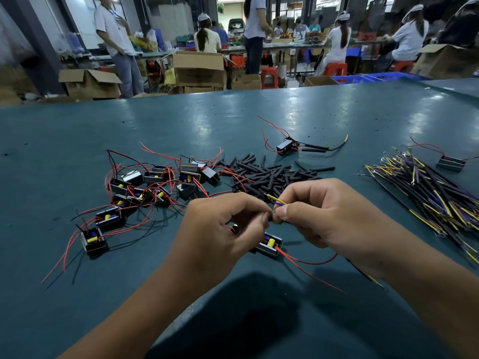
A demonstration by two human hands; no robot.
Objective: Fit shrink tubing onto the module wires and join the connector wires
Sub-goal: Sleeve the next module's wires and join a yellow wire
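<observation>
left hand fingers pinch module wire end | right hand fingers pinch yellow-blue connector wires, tips meeting above module on table | risk: thin strands slip apart, twist fails; loose red lead may snag

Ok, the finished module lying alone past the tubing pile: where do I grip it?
Take the finished module by its black block body, from above, pinching its two long sides. Its sleeved leads trail right and thin red wires loop up left, so the body is the only rigid part.
</observation>
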